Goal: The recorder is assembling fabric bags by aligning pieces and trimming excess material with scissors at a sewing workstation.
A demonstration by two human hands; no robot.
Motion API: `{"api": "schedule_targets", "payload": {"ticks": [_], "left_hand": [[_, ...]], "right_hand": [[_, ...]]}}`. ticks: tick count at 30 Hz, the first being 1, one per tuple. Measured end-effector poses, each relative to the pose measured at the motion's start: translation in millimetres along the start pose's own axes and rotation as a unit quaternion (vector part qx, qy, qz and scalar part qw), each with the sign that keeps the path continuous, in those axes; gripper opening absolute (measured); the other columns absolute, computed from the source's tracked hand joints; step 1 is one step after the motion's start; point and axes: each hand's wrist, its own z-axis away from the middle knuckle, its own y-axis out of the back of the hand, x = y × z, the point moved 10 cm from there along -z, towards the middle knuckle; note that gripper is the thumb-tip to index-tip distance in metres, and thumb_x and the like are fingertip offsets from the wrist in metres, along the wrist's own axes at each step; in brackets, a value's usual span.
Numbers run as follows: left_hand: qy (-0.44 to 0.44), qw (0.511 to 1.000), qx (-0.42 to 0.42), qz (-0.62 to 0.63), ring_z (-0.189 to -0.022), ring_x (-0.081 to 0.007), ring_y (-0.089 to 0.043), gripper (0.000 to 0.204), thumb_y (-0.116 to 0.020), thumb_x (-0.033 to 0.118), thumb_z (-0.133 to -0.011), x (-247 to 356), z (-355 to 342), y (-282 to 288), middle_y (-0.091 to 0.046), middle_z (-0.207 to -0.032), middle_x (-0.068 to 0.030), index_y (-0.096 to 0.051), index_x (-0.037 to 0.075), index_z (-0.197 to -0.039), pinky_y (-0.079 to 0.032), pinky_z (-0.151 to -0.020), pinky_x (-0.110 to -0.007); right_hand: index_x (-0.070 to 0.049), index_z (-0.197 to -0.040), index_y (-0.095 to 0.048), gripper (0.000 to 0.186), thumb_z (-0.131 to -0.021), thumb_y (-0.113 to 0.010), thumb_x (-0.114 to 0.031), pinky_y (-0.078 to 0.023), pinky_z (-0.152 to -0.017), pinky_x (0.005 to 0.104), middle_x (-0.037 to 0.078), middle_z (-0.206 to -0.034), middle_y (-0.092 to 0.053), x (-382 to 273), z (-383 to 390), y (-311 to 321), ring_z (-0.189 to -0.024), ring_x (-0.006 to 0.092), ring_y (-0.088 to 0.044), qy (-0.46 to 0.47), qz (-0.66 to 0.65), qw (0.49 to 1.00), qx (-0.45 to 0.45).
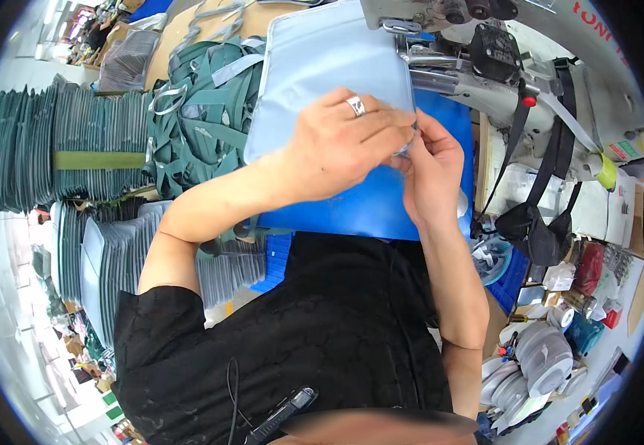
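Hands (339, 142) (434, 162) at panel (325, 63), strips (489, 254) in bin (502, 275)

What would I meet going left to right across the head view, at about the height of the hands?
Stacked green panels → heap of green straps → left hand → right hand → black straps → yellow-green tab.

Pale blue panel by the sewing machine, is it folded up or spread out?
Spread out: the pale blue panel shows one broad face beyond the left hand. Its underside is hidden, so folds there I cannot tell.
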Motion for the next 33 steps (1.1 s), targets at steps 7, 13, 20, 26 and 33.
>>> {"api": "schedule_targets", "payload": {"ticks": [7,13,20,26,33], "left_hand": [[-0.011,0.999,-0.044,-0.013,-0.089,-0.0173,-0.073,0.025,-0.069,0.002,-0.075,-36.4,-22.8,-10.3,-0.078,-0.106,-0.0031,-0.074,0.007,-0.098,-0.051,-0.074,-0.029],[0.030,0.996,-0.080,-0.033,-0.106,-0.0261,-0.068,0.052,-0.072,0.003,-0.073,-63.1,-9.8,-17.5,-0.071,-0.123,-0.0056,-0.068,0.012,-0.124,-0.053,-0.082,-0.038],[0.056,0.964,-0.196,-0.171,-0.077,-0.0276,-0.065,0.079,-0.069,0.009,-0.083,-97.0,41.9,6.6,-0.053,-0.087,-0.0060,-0.045,0.031,-0.155,-0.055,-0.065,-0.040],[-0.116,0.937,-0.236,-0.230,-0.068,-0.0219,-0.067,0.063,-0.066,0.008,-0.084,-47.1,-18.6,24.6,-0.058,-0.082,-0.0042,-0.057,0.020,-0.145,-0.053,-0.056,-0.035],[-0.120,0.882,-0.419,-0.179,-0.063,-0.0273,-0.066,0.048,-0.053,0.018,-0.095,-57.4,-17.0,26.5,-0.059,-0.093,-0.0151,-0.063,0.020,-0.141,-0.053,-0.053,-0.040]], "right_hand": [[0.006,-0.121,-0.067,0.025,-0.099,-0.063,-0.005,-0.065,-0.069,0.0299,0.006,-0.096,-0.071,-3.7,-40.9,-4.2,-0.083,0.0110,-0.069,0.004,-0.013,0.999,0.049],[0.005,-0.106,-0.073,0.021,-0.092,-0.075,-0.010,-0.045,-0.053,0.0206,0.002,-0.085,-0.069,-10.4,-47.2,1.9,-0.067,0.0050,-0.059,0.018,0.048,0.989,0.138],[0.007,-0.103,-0.072,0.029,-0.081,-0.081,-0.010,-0.044,-0.060,0.0241,0.004,-0.083,-0.069,-14.7,-47.0,-8.2,-0.068,0.0081,-0.058,0.019,0.081,0.984,0.160],[0.006,-0.102,-0.066,0.030,-0.080,-0.078,-0.009,-0.044,-0.063,0.0264,0.006,-0.085,-0.065,-23.2,-49.3,-12.0,-0.072,0.0097,-0.056,0.055,0.146,0.977,0.143],[0.001,-0.115,-0.068,0.033,-0.083,-0.074,-0.003,-0.049,-0.068,0.0267,0.003,-0.097,-0.067,-16.6,-31.5,-3.6,-0.083,0.0112,-0.061,-0.035,0.163,0.981,0.097]]}}
